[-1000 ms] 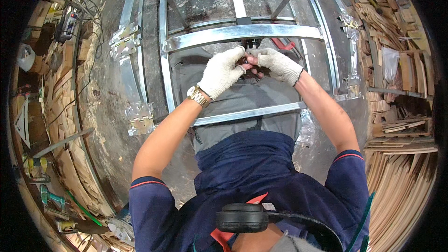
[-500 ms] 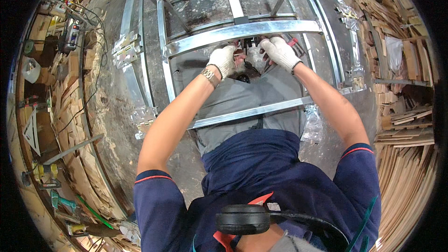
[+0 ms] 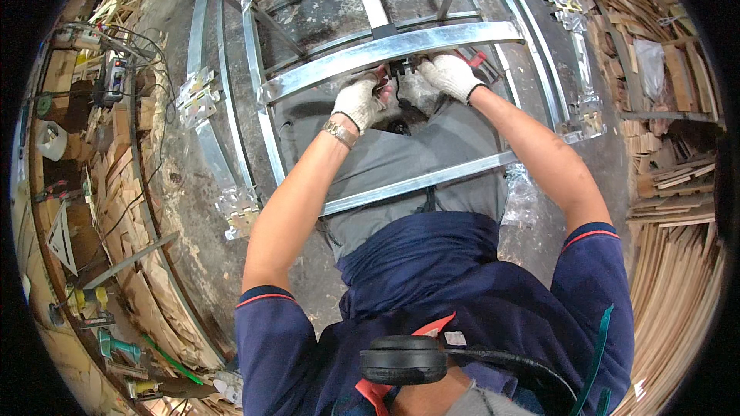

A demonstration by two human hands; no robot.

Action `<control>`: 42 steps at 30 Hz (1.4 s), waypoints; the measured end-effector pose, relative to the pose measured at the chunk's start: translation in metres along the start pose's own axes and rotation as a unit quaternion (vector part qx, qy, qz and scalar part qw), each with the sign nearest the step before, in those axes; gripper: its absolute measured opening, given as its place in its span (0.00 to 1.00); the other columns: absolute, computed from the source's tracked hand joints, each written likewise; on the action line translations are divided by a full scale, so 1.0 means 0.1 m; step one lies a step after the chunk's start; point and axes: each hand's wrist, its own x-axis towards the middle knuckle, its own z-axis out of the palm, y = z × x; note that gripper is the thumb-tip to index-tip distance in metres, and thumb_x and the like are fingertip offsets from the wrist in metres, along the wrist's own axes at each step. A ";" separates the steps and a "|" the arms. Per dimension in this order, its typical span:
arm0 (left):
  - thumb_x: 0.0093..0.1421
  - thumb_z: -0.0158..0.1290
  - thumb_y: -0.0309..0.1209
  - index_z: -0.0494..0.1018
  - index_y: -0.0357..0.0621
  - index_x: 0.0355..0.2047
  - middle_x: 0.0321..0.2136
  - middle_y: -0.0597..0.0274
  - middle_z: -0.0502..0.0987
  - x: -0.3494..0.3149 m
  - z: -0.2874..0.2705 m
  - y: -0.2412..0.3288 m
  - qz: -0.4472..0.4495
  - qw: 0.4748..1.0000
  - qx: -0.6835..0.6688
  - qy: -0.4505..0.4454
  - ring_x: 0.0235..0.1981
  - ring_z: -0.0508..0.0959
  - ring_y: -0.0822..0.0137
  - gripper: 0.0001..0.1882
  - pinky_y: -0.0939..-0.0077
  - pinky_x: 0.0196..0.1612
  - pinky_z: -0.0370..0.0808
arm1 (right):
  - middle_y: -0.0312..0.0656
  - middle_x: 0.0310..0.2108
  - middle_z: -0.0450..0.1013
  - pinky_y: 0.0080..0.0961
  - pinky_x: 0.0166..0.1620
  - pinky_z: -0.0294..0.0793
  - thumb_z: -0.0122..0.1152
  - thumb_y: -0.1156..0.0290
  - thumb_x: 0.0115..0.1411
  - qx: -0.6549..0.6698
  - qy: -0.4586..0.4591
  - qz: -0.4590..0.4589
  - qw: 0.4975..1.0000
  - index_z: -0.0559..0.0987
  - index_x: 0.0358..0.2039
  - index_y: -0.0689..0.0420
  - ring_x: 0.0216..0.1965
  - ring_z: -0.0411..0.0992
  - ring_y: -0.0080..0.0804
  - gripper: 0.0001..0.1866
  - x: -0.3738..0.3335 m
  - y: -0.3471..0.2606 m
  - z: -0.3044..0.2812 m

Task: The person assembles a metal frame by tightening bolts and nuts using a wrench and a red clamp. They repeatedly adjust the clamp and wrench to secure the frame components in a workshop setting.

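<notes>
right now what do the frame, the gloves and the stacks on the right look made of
Frame: bright silvery metal, probably galvanised steel, with a dull mottled shine. Left glove and right glove: white knitted fabric, likely cotton, soft and grubby. Stacks: pale bare wood strips, going by grain and cut edges.

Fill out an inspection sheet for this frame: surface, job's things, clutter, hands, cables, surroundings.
Surface: worn grey concrete floor.
Job's things: galvanised metal frame lying flat; a small dark part with red handles at its crossbar.
Clutter: wood offcuts on the right, hand tools at lower left.
Hands: left hand and right hand, both in white gloves, at the crossbar; grip not clear.
Cables: black leads by a power strip.
Surroundings: stacked timber around.
</notes>
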 end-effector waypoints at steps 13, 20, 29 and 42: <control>0.70 0.49 0.28 0.77 0.41 0.44 0.40 0.56 0.79 -0.01 -0.02 0.01 0.084 0.996 0.014 0.012 0.37 0.77 0.58 0.09 0.66 0.36 0.75 | 0.62 0.38 0.78 0.52 0.48 0.74 0.44 0.52 0.64 0.028 -0.003 0.002 1.000 0.81 0.43 0.61 0.42 0.77 0.62 0.26 -0.09 -0.23 -0.25; 0.68 0.49 0.25 0.78 0.42 0.41 0.31 0.61 0.78 -0.15 0.12 0.06 0.066 0.996 0.047 0.022 0.24 0.75 0.70 0.08 0.79 0.25 0.73 | 0.62 0.35 0.78 0.51 0.47 0.75 0.44 0.52 0.64 -0.008 -0.010 -0.016 1.000 0.82 0.36 0.63 0.40 0.77 0.60 0.26 -0.08 -0.15 -0.17; 0.67 0.53 0.29 0.79 0.40 0.43 0.36 0.58 0.80 0.07 -0.05 -0.06 0.137 0.988 0.075 0.009 0.31 0.78 0.62 0.09 0.73 0.28 0.75 | 0.62 0.33 0.78 0.51 0.45 0.75 0.43 0.51 0.66 -0.057 -0.006 -0.065 0.996 0.83 0.30 0.64 0.38 0.77 0.60 0.29 -0.01 0.03 0.00; 0.68 0.49 0.28 0.78 0.41 0.42 0.34 0.61 0.80 0.10 -0.05 -0.03 0.073 0.997 0.037 0.011 0.29 0.78 0.67 0.09 0.78 0.27 0.75 | 0.62 0.34 0.78 0.50 0.47 0.74 0.44 0.48 0.65 0.013 -0.001 -0.007 1.000 0.82 0.35 0.64 0.40 0.77 0.60 0.30 -0.07 -0.10 -0.12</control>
